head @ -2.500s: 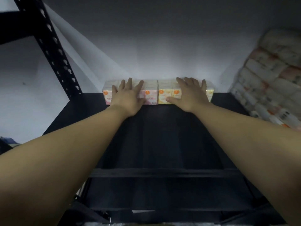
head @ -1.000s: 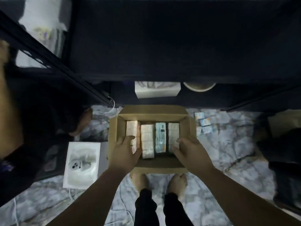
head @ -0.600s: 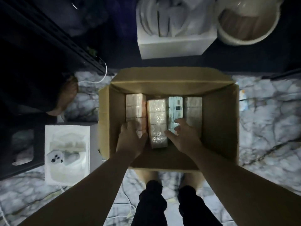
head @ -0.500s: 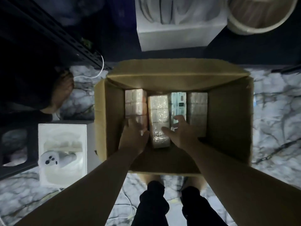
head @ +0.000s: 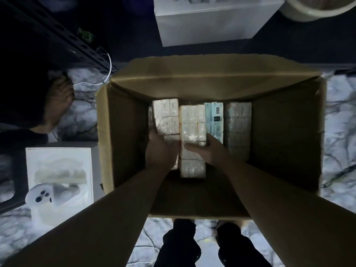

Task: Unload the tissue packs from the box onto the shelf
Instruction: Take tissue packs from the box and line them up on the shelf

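Note:
An open cardboard box (head: 123,132) stands on the floor below me. Several wrapped tissue packs stand side by side in it. My left hand (head: 160,153) wraps around the leftmost pale pack (head: 165,116), fingers down its left side. My right hand (head: 209,149) grips the second pale pack (head: 191,120), thumb across its top and fingers between it and the bluish pack (head: 214,118). A fourth pack (head: 238,122) stands untouched at the right. The shelf surface is out of view; only a black perforated upright (head: 57,33) shows.
A white box (head: 208,26) and a round beige tub (head: 308,10) sit beyond the cardboard box. Left of it lies a white carton with a printed device (head: 57,182). Another person's foot (head: 57,101) rests on the marble floor. My own legs (head: 192,245) are below.
My view dropped from the shelf, where my hands pressed packs against the wall, to the box. Both hands reached in and closed around the two left packs.

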A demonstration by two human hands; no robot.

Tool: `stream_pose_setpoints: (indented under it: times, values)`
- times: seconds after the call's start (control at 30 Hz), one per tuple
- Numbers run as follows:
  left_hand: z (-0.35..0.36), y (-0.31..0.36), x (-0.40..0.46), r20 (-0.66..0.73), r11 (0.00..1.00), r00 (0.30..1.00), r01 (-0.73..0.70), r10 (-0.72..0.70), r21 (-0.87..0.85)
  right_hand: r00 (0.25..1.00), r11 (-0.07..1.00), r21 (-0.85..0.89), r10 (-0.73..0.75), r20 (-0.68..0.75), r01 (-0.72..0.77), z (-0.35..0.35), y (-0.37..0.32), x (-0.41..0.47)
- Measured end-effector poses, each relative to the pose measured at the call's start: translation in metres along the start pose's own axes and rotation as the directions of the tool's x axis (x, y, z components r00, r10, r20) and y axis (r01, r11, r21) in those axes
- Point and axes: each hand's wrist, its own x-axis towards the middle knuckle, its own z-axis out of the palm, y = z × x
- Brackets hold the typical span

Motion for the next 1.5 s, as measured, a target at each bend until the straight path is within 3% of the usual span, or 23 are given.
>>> stream_pose_setpoints:
  times: [0.2,0.5,0.67,0.93,1.23,1.5]
  values:
    - [-0.009,-0.004,0.001,0.035,0.983,0.998,0.052,-0.047,-0.178,0.998,0.997,0.053,0.062,-0.016,-0.061,-0.010,-0.016,-0.023]
    - [-0.053,0.015,-0.058,0.132,0.930,0.990,0.001,0.050,-0.367,0.990,0.995,0.099,-0.015,-0.140,0.029,-0.023,-0.061,-0.087]
    - [-0.098,0.043,-0.125,0.192,0.868,0.977,0.014,0.094,-0.496,0.986,0.987,0.121,-0.086,-0.142,0.104,-0.042,-0.113,-0.165]
    - [-0.207,0.131,-0.277,0.229,0.845,0.934,-0.119,0.273,-0.521,0.970,0.965,0.162,-0.179,-0.162,0.205,-0.059,-0.220,-0.342]
    - [-0.292,0.231,-0.440,0.045,0.732,0.915,-0.290,0.401,-0.616,0.895,0.896,0.150,-0.378,-0.238,0.419,-0.085,-0.329,-0.517]
    - [-0.328,0.290,-0.528,-0.100,0.648,0.804,-0.540,0.587,-0.538,0.794,0.812,0.099,-0.526,-0.304,0.575,-0.122,-0.382,-0.602]
